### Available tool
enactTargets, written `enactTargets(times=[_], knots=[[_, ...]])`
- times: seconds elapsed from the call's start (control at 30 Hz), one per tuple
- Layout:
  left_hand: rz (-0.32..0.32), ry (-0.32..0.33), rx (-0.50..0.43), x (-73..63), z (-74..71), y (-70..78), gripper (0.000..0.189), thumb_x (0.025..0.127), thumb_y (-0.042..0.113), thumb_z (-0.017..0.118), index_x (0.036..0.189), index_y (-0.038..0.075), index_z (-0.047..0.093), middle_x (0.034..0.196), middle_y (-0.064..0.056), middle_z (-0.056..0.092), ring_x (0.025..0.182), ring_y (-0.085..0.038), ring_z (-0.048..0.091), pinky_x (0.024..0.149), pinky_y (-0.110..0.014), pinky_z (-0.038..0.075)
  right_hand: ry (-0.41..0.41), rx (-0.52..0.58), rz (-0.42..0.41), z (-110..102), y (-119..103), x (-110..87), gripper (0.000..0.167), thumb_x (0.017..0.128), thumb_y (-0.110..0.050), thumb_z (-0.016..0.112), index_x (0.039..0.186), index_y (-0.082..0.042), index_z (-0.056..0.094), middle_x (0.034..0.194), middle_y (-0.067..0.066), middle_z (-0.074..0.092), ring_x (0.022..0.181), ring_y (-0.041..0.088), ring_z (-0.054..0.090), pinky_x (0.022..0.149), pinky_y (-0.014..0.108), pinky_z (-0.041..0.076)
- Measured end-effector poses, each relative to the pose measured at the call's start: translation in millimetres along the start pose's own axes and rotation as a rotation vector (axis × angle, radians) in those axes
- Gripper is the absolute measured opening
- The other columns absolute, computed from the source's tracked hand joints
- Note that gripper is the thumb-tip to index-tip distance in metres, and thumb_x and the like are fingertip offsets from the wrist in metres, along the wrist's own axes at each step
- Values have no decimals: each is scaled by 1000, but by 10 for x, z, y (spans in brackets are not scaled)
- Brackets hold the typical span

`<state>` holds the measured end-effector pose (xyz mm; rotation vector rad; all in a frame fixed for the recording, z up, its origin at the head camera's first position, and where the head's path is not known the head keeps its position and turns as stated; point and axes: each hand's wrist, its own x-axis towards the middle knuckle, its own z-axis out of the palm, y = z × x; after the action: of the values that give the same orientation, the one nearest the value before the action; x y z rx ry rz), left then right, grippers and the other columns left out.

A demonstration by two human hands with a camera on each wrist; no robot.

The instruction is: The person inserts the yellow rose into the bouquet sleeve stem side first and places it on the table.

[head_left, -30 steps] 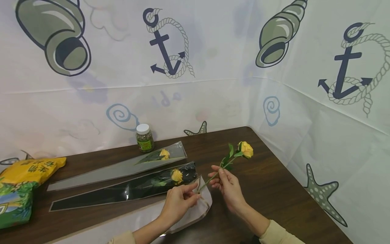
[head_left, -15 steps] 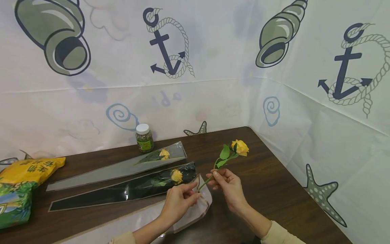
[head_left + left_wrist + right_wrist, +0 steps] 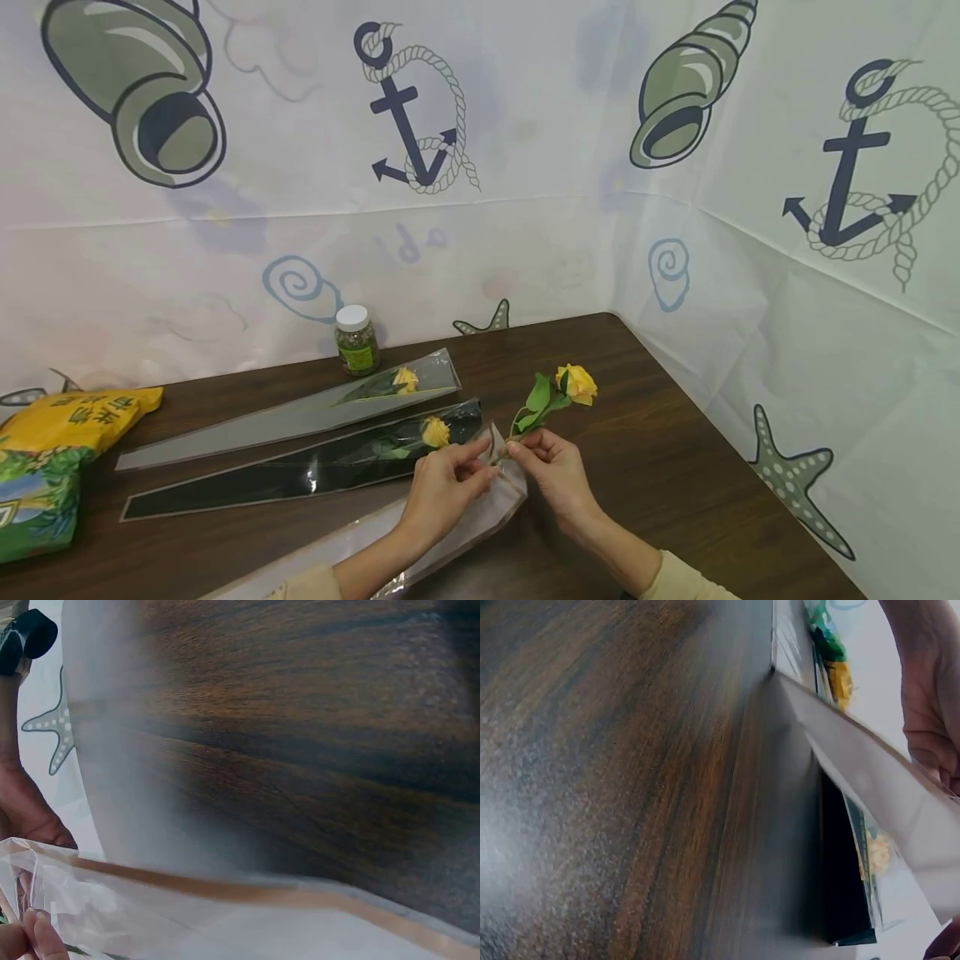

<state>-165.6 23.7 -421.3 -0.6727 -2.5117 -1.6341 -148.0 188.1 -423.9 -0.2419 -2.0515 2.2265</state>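
Note:
In the head view, my right hand (image 3: 557, 477) pinches the stem of a yellow rose (image 3: 577, 384) with green leaves (image 3: 538, 395). The bloom points up and to the right. My left hand (image 3: 448, 490) pinches the mouth of a long, pale, see-through flower sleeve (image 3: 420, 533) with a brown border. The stem's lower part is at that mouth, and its end is hard to make out. In the left wrist view, clear film (image 3: 150, 915) covers part of a green stem beside my left fingertips (image 3: 46, 937). The right wrist view shows the sleeve's raised edge (image 3: 870, 765).
Two sleeved yellow roses lie behind my hands, one in a black sleeve (image 3: 247, 479), one in a grey sleeve (image 3: 247, 429). A white-lidded jar (image 3: 356, 340) stands at the back of the brown table (image 3: 675, 500). A yellow and green bag (image 3: 67, 458) lies at the left.
My right hand has brought the rose left and down, so its leaves and bloom are closer to the sleeve's mouth. The sleeve has shifted a little to the right. My left hand keeps its pinch.

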Motion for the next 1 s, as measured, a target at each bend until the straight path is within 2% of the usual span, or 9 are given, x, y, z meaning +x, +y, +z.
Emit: enactTargets(times=[0.07, 0.17, 0.23, 0.33, 0.43, 0.53, 0.63, 0.77, 1.0], knots=[[5, 1, -8, 1, 7, 6, 36, 79, 13, 75, 112, 0, 68, 74, -4, 71, 58, -2, 64, 52, -18, 47, 1, -6, 0, 3, 5, -3, 8, 84, -6, 68, 86, -3, 61, 81, 0, 70, 82, 13, 62, 77, 27, 45], [5, -4, -14, -4, 16, 6, 36, 79, 11, 75, 112, 0, 68, 74, -4, 71, 58, -2, 63, 51, -18, 47, -12, -29, 1, -6, 7, 4, 20, 85, -7, 67, 101, -1, 57, 88, 5, 71, 88, 14, 62, 82, 30, 44], [4, -9, -15, -10, 21, 0, 35, 79, 11, 75, 112, 0, 68, 74, -4, 71, 58, -2, 63, 51, -18, 46, -22, -37, -1, -19, 12, 14, 28, 87, -9, 66, 110, -1, 51, 91, 8, 71, 85, 14, 62, 79, 30, 45], [5, -6, -12, -18, 23, -7, 34, 78, 10, 75, 111, 0, 69, 73, -4, 71, 57, -2, 63, 50, -18, 45, -30, -47, -12, -37, 16, 22, 26, 94, -14, 57, 114, -3, 46, 91, 10, 70, 75, 13, 61, 71, 26, 44], [18, 8, -9, -18, 21, -12, 33, 78, 10, 75, 109, 0, 69, 72, -4, 70, 57, -3, 63, 49, -17, 45, -30, -28, -40, -52, 25, 28, 19, 100, -17, 45, 110, -1, 45, 95, 13, 70, 72, 12, 61, 66, 23, 43], [33, 22, -20, -21, 14, -13, 33, 78, 11, 76, 108, -1, 70, 72, -4, 71, 57, -4, 64, 49, -16, 44, -16, 6, -61, -58, 31, 36, 22, 102, -19, 41, 109, 1, 48, 98, 12, 70, 74, 11, 62, 65, 22, 44], [34, 24, -31, -25, 11, -10, 33, 78, 11, 76, 108, 0, 70, 72, -5, 71, 57, -5, 64, 49, -15, 43, 21, 55, -65, -56, 26, 47, 19, 100, -16, 44, 109, -1, 50, 91, 5, 71, 71, 9, 64, 65, 22, 46], [37, 35, -21, -24, 11, -13, 33, 77, 11, 76, 108, 1, 70, 71, -4, 71, 57, -5, 64, 50, -14, 43, 73, 105, -79, -48, 3, 56, 9, 97, -13, 52, 99, -5, 54, 78, -5, 68, 66, 8, 64, 62, 22, 46], [57, 45, 0, -8, 4, -34, 33, 78, 12, 76, 108, 1, 70, 71, -3, 71, 57, -6, 64, 49, -14, 43, 142, 73, -79, -46, -14, 60, 13, 89, -12, 65, 79, -8, 57, 66, -5, 54, 59, 6, 49, 55, 20, 38]])
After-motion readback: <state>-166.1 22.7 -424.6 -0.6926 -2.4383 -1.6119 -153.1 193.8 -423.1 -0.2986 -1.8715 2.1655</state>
